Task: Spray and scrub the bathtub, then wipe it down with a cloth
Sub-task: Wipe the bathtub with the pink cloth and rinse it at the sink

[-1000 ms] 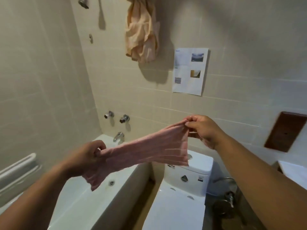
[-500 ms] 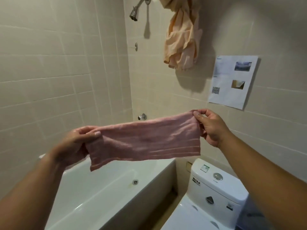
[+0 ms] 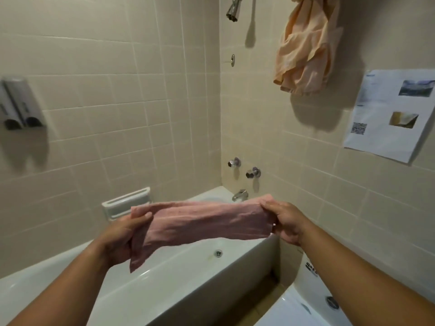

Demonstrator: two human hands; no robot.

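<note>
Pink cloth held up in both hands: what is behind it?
The white bathtub. Its spout peeks over the top of the cloth and the drain shows below. The tub's far end between them is covered.

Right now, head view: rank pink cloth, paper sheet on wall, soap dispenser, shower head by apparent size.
Largest, too close to rank: pink cloth and paper sheet; the cloth is nearer and the sheet is cut by the frame edge.
Next: soap dispenser.
Smallest: shower head.
</note>
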